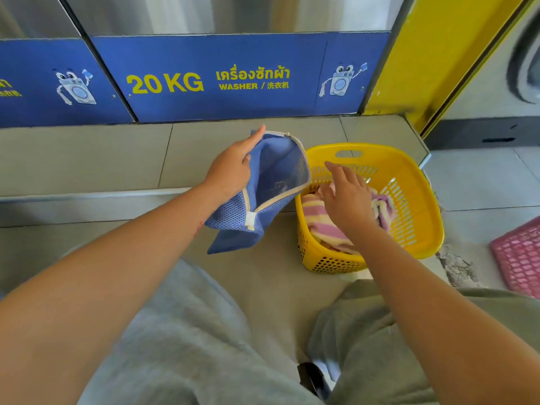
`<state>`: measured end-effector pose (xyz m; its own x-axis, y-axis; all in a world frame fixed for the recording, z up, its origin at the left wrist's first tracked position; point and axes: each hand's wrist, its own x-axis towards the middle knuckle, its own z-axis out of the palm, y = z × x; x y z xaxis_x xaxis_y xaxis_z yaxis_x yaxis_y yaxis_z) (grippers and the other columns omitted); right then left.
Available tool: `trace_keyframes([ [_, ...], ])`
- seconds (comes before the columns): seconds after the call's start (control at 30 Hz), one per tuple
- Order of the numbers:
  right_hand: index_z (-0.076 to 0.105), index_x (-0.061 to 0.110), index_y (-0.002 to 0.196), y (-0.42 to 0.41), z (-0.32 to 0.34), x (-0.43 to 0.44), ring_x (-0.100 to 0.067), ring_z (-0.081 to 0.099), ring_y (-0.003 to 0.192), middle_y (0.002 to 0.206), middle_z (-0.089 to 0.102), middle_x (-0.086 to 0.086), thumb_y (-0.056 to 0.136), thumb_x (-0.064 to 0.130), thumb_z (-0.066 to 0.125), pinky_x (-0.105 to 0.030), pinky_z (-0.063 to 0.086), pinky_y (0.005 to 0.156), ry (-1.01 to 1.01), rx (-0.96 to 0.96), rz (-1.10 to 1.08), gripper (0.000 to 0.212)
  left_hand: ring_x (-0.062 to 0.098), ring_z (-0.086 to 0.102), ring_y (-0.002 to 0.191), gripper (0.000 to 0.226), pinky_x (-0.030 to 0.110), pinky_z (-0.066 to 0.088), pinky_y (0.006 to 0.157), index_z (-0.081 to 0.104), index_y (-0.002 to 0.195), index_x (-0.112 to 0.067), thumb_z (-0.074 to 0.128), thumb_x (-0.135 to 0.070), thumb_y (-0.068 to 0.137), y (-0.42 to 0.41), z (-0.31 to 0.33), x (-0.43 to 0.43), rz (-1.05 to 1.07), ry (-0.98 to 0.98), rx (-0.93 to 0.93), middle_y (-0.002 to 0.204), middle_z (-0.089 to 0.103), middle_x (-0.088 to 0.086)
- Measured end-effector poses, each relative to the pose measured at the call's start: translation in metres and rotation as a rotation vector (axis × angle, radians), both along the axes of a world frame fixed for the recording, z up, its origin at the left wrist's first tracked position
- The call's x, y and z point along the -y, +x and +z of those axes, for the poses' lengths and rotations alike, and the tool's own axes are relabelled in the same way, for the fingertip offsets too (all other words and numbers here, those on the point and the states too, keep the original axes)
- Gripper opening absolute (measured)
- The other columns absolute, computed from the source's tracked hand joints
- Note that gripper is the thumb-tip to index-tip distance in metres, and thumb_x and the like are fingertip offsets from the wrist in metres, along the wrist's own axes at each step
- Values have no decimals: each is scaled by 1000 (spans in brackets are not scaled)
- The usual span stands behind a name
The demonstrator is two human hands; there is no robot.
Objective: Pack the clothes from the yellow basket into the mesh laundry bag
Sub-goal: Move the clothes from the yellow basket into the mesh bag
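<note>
A blue mesh laundry bag (271, 182) with a white zip edge hangs in the air, its mouth gaping toward me. My left hand (233, 168) grips the bag's left rim, thumb inside the mouth. To its right a yellow plastic basket (415, 229) stands on the floor. Pink, yellow and white striped clothes (318, 217) lie in the basket. My right hand (347, 194) hovers over those clothes with fingers spread and relaxed, holding nothing.
A raised tiled step (87, 159) runs under blue washer panels (228, 80) marked 20 KG. A pink basket (520, 255) sits at the right edge. My knees in grey trousers (181, 331) fill the bottom of the view.
</note>
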<state>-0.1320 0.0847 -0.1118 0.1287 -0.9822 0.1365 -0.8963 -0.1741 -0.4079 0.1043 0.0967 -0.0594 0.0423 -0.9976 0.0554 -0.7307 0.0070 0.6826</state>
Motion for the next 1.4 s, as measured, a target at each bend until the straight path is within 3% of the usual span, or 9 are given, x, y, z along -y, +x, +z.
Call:
trace_keyframes([
  [0.17,19,22,150,-28,-24,7,-34,22,143,157,23,-8,90,51,54,-54,25,111,325,-119,-146,76,27,48,125,58,35,42,96,28,146,-39,31,-4,99,-13,-24,-2,-34,-55,67,146,45,0],
  [0.33,-3,32,150,-34,-54,15,-35,4,147,161,1,-4,65,79,59,-65,16,112,472,-268,-8,115,24,47,128,60,31,41,97,29,146,-37,33,-2,98,-15,-42,0,34,-94,51,146,44,-2],
  [0.5,-1,33,150,-18,-68,27,-34,8,147,160,11,-6,72,65,65,-70,8,108,450,-422,84,107,23,48,124,63,34,43,94,27,147,-38,33,0,96,-18,-49,8,-3,-79,73,144,46,-3],
  [0.63,42,21,136,-14,-79,35,-30,34,132,140,47,-7,89,38,52,-59,21,110,344,-559,1,52,24,49,125,64,36,45,95,27,146,-40,33,0,96,-18,-51,14,-14,-75,68,145,45,-4],
  [0.73,48,21,131,-21,-74,36,-32,37,129,136,51,-8,92,32,48,-54,27,106,347,-429,-100,41,24,48,127,63,36,45,97,28,146,-39,32,-1,96,-16,-49,18,-3,-74,62,146,44,-4],
  [0.9,56,12,119,-31,-38,38,-35,45,122,126,56,-13,87,44,43,-51,33,100,64,139,-394,47,23,49,126,57,31,42,95,30,146,-37,31,-5,99,-19,-42,17,17,-67,23,145,46,-2],
  [1.1,58,3,93,-10,30,32,-32,55,91,94,61,-15,89,35,48,-46,44,80,-323,519,-275,34,27,48,127,53,36,42,100,31,146,-35,31,-8,100,-17,-41,6,-2,-61,-53,145,46,2],
  [1.27,57,5,98,39,57,21,-28,59,86,93,64,-12,92,36,47,-45,47,76,-399,561,-178,33,29,48,127,57,38,40,103,29,147,-33,32,-4,98,-14,-41,-1,-16,-45,-129,143,48,7],
  [1.4,52,3,112,68,35,16,-41,58,92,98,64,-19,91,29,46,-45,43,78,-227,195,20,33,24,46,131,59,28,39,98,30,146,-34,34,-3,97,-8,-38,-5,79,-20,-250,145,47,2],
])
